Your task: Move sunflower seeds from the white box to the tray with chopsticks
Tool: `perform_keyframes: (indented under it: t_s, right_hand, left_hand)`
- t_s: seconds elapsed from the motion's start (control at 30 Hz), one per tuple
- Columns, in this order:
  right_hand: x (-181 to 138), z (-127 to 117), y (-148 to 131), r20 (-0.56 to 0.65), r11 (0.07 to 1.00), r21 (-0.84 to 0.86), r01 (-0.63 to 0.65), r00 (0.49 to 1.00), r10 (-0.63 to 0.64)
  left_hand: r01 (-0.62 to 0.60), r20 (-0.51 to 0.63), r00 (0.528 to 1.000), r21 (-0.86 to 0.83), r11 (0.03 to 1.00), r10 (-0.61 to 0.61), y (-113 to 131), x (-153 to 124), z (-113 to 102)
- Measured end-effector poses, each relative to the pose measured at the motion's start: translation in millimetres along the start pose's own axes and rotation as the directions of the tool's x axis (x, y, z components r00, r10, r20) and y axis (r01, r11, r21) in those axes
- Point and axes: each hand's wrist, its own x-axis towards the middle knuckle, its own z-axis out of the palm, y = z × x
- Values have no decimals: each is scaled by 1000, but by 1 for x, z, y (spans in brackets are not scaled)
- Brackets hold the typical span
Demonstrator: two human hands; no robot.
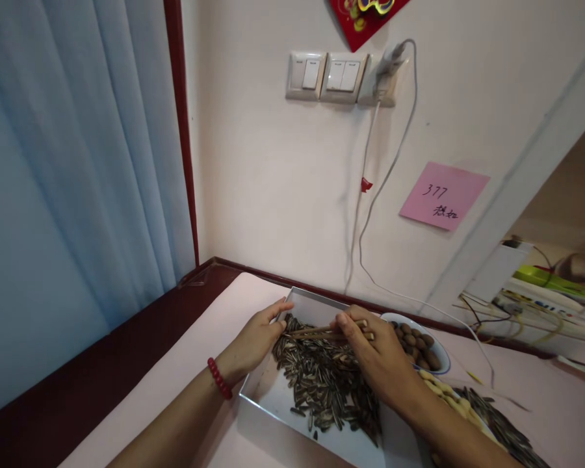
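Bare pink tabletop (185,364) left of the shallow white rectangular tray (273,396) offers passage; the blue-rimmed bowl of brown nuts (419,344) and white wall (273,195) block the right and rear.

A white tray (273,396) of sunflower seeds (324,380) sits on a pink table (214,325). The left hand (256,341) rests on the tray's left rim; the right hand (377,357) holds wooden chopsticks (316,333) flat over the seeds. A bowl of nuts (419,344) stands just beside, under wall switches (326,77) and a pink note (442,195).
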Motion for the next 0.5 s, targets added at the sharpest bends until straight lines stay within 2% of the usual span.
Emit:
perform_keyframes:
  t_s: [0.17,0.3,0.4,0.5]
  right_hand:
    - [-10,-15,-6,-64,1000,8,2,998,-2]
    - [-31,-44,-16,-190,998,53,-28,981,38]
    - [-57,-82,-24,-381,999,14,-33,924,36]
    - [-92,-128,-25,-577,995,-51,-85,815,40]
  left_hand:
    - [-13,6,1000,12,1000,13,-3,1,-2]
    - [-14,-8,1000,31,999,14,-1,1,-4]
    - [-29,-9,1000,74,997,30,2,2,-5]
    - [-41,1,999,135,990,41,3,5,-8]
